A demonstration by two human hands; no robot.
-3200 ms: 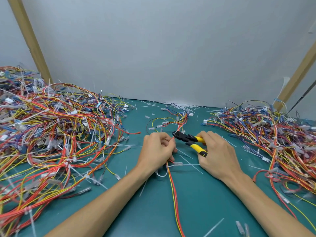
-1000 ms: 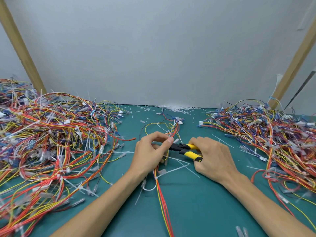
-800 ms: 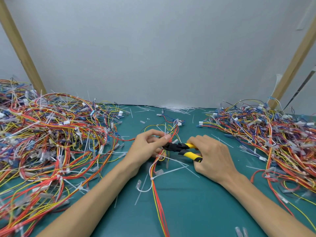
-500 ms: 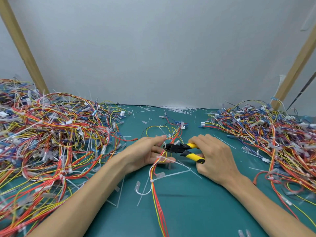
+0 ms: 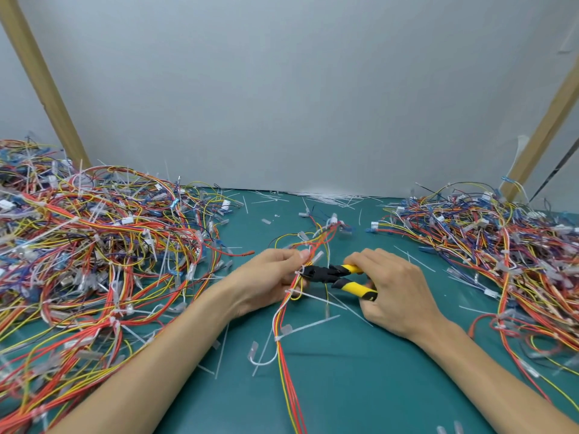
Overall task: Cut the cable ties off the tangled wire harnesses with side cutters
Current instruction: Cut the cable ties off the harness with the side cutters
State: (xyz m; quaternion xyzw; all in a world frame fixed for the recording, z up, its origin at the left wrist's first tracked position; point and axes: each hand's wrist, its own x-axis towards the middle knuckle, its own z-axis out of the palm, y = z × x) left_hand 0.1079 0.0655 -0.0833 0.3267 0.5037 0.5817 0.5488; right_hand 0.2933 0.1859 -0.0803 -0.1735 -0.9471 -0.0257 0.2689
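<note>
A red, orange and yellow wire harness (image 5: 289, 380) runs from the near edge up the middle of the green mat. My left hand (image 5: 269, 281) pinches its wires just left of the cutter jaws. My right hand (image 5: 393, 291) grips the yellow handles of the side cutters (image 5: 336, 275). Their black jaws point left and meet the bundle at a white cable tie (image 5: 299, 272). Two more white ties (image 5: 308, 327) with long tails sit lower on the same harness.
A big heap of tangled harnesses (image 5: 87, 255) covers the left of the mat, and a smaller heap (image 5: 501, 255) the right. Cut tie tails (image 5: 326, 198) litter the back by the grey wall. Slanted wooden posts (image 5: 44, 86) stand at both sides.
My left hand slid its hold along the harness and turned flatter. The cutters' jaws moved left onto the bundle at a tie. The view shifted slightly.
</note>
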